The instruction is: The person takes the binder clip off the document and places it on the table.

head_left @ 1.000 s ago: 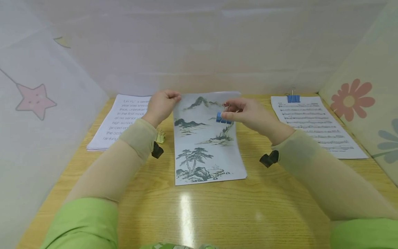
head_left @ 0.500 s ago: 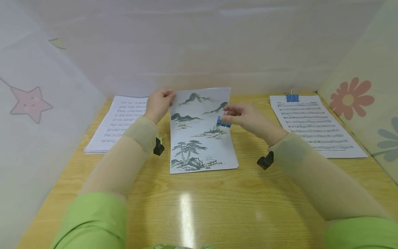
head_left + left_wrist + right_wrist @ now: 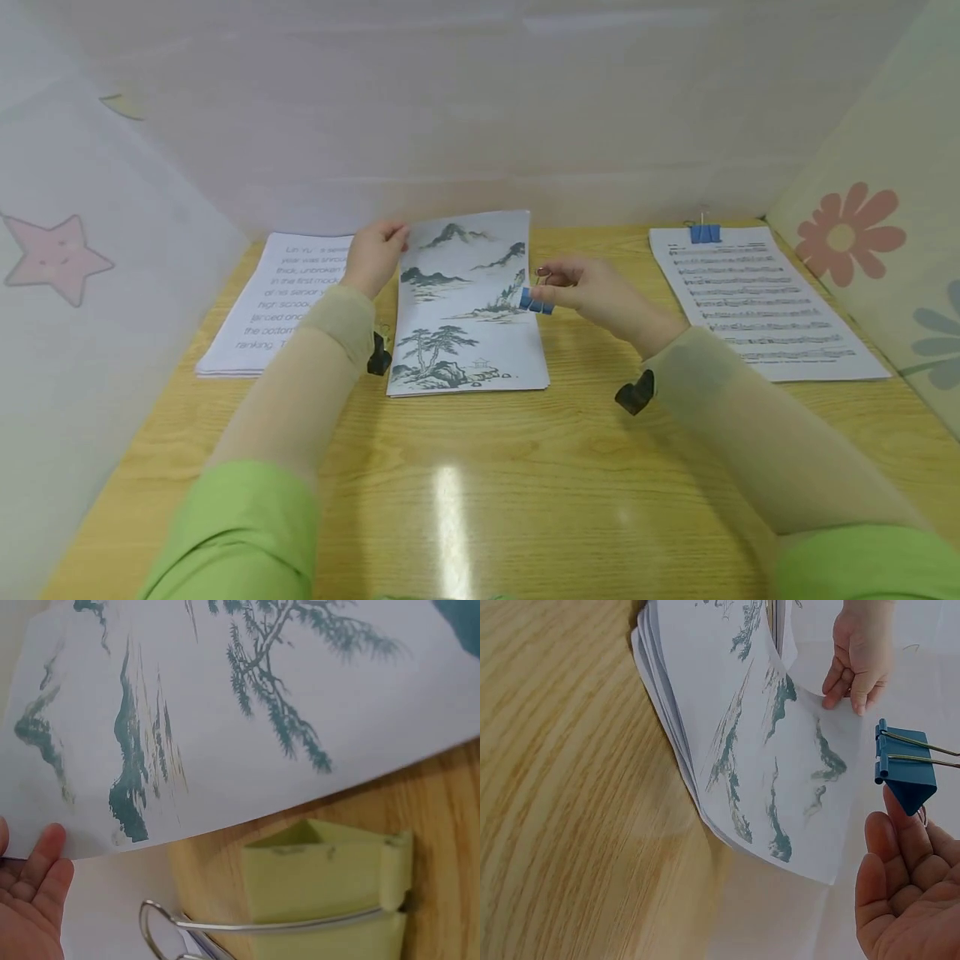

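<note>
My left hand (image 3: 372, 258) pinches the top left corner of a stack of paper sheets (image 3: 457, 300) printed with an ink landscape of mountains and pines. The stack's top end is lifted and curves, and its layered edges show in the right wrist view. In my right hand (image 3: 600, 302) is a blue binder clip (image 3: 907, 769), held by the fingers just right of the stack, its wire handles showing. A yellow binder clip (image 3: 322, 885) lies on the table beside the stack's left edge, mostly hidden by my left wrist in the head view.
At the left lies a pile of text pages (image 3: 247, 308), partly under my left forearm. Sheet music (image 3: 765, 308) with a blue binder clip (image 3: 705, 233) on its top edge lies at the right. A pale wall (image 3: 480, 108) stands behind the wooden table (image 3: 570, 483).
The landscape stack has moved left and away from me with my left hand. My right hand keeps its hold on the blue binder clip, now at the stack's right edge.
</note>
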Demonstrator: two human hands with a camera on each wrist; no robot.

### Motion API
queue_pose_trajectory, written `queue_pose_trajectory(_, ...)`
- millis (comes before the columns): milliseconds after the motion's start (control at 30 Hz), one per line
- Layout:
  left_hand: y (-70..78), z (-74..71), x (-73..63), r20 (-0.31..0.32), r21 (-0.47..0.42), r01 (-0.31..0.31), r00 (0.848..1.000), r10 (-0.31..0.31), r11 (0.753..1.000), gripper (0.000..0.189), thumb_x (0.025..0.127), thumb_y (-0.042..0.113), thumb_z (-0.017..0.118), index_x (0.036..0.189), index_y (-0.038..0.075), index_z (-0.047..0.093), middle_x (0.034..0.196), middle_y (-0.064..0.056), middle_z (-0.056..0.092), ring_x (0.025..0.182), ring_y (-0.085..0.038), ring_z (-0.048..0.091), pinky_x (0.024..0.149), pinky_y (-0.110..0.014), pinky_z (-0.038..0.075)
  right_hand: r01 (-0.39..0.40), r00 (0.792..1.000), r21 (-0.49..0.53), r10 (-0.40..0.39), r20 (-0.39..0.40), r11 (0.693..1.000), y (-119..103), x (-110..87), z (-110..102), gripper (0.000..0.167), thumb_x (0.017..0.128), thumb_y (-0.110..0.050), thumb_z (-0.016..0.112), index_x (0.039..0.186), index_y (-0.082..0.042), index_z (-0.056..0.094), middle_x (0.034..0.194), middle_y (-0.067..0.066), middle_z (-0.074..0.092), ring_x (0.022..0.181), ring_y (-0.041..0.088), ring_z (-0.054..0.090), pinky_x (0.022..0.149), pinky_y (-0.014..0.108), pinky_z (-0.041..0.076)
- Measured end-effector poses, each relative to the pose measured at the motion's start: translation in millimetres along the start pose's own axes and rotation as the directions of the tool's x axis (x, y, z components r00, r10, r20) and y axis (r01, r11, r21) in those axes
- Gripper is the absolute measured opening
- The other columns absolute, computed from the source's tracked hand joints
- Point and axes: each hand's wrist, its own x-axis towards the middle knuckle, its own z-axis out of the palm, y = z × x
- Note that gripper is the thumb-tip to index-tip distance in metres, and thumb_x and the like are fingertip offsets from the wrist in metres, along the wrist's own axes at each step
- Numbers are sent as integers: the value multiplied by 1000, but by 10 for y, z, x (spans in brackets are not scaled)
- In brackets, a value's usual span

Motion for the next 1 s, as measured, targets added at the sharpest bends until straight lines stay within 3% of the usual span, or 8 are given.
queue_pose_trajectory(300, -74, 28, 34, 28, 59, -1, 1000, 0, 998, 36, 104, 30, 44, 130, 9, 58, 114, -10, 62, 105, -25, 54, 93, -42, 44, -20, 1000, 23, 19, 14, 1000, 76, 46, 49, 63, 87, -48, 68, 134, -9, 52, 118, 9, 58, 114, 25, 51, 99, 47, 41)
queue_pose_trajectory(500, -108, 80, 92, 154, 162, -49, 988, 24, 986, 45, 105, 29, 40, 145, 10, 43, 145, -13, 45, 134, -31, 39, 111, -45, 29, -66, 998, 13, 66, 20, 998, 133, 75, 89, 62, 90, -41, 67, 137, -5, 49, 128, 13, 54, 119, 27, 48, 101, 47, 41)
queue_pose_trajectory(633, -122, 111, 95, 198, 139, -19, 980, -9, 990, 48, 105, 29, 38, 151, 13, 33, 152, -12, 35, 139, -32, 32, 113, -46, 26, -121, 992, 28, 120, 33, 992, 170, 80, 95, 66, 92, -34, 65, 143, -1, 41, 136, 17, 49, 126, 29, 44, 103, 47, 40)
queue_pose_trajectory(833, -173, 149, 126, 198, 127, 7, 980, -32, 992, 51, 105, 31, 36, 153, 15, 26, 153, -12, 33, 139, -32, 32, 113, -45, 26, -215, 976, 66, 211, 61, 974, 289, 140, 58, 75, 92, -41, 64, 148, -2, 33, 146, 18, 38, 128, 34, 43, 105, 49, 38)
queue_pose_trajectory(1000, -198, 174, 140, 196, 120, 18, 980, -41, 993, 56, 105, 29, 36, 155, 11, 18, 154, -15, 30, 140, -32, 29, 114, -45, 22, -320, 946, 70, 314, 78, 945, 429, 225, 6, 70, 92, -43, 62, 145, -4, 36, 145, 14, 40, 126, 34, 43, 108, 50, 32)
